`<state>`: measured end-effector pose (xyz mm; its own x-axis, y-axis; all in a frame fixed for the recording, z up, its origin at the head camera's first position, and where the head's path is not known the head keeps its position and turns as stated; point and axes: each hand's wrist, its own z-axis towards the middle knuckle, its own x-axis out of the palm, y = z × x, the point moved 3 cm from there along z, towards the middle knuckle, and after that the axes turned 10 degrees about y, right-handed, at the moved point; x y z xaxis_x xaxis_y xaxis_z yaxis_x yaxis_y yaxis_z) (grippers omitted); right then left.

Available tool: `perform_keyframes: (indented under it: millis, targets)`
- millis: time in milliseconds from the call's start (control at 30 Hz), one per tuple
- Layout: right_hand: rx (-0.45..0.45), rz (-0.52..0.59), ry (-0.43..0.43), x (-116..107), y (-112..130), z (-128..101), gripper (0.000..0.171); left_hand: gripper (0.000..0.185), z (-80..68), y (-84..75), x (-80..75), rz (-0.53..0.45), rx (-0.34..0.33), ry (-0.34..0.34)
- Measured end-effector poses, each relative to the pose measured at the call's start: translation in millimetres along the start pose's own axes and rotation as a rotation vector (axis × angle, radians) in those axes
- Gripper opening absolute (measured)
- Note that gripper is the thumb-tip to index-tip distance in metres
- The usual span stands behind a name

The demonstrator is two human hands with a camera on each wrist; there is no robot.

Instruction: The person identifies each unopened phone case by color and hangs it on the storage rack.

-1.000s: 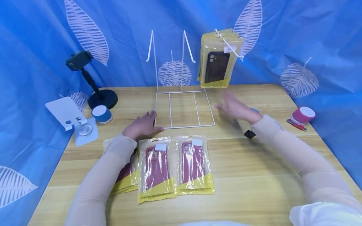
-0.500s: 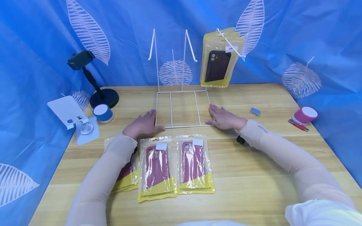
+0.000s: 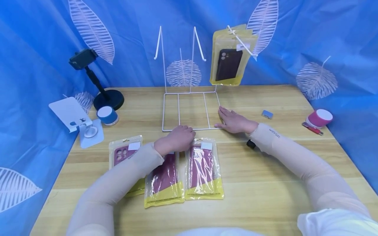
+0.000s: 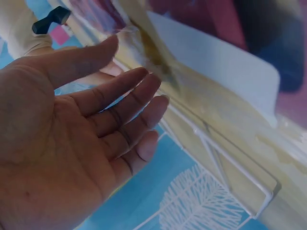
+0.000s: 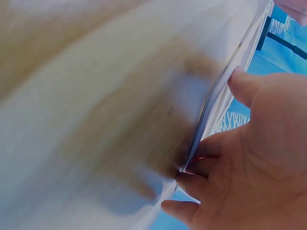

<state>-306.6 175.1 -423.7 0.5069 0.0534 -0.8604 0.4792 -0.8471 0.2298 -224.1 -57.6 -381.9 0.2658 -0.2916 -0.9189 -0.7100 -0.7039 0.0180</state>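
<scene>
Left hand (image 3: 176, 139) has left the white wire display rack (image 3: 191, 111), fingers relaxed over the middle bagged maroon phone case (image 3: 165, 178) at six o'clock; right hand (image 3: 234, 122) stays flat, steadying the base's right corner.

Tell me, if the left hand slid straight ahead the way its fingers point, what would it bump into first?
Probably the front bar of the white wire rack. The left hand sits over the middle phone case packet, fingers toward that bar; the gap is hard to judge.

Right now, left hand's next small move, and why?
Probably pinch the top of the middle packet: the left hand hovers over it with fingers relaxed, holding nothing, while the right hand rests on the wire rack's base corner.
</scene>
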Motion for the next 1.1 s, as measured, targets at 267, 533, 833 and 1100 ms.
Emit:
perform_keyframes:
  millis: [267,533,833,1100]
  targets:
    - [-0.014,0.008,-0.012,-4,1,2,0.084,0.009,13.3,10.0,4.8,-0.118,-0.033,0.082]
    - [-0.02,0.015,-0.013,-6,3,4,0.085,0.01,11.5,14.1,5.1,-0.195,-0.053,0.048]
    - [-0.03,-0.024,-0.024,-4,0,3,0.074,0.01,-14.1,31.1,-32.4,-0.596,-0.035,-0.521]
    - [-0.036,-0.015,-0.037,-2,1,1,0.076,0.01,-44.8,36.6,-95.2,-0.653,0.212,-1.05]
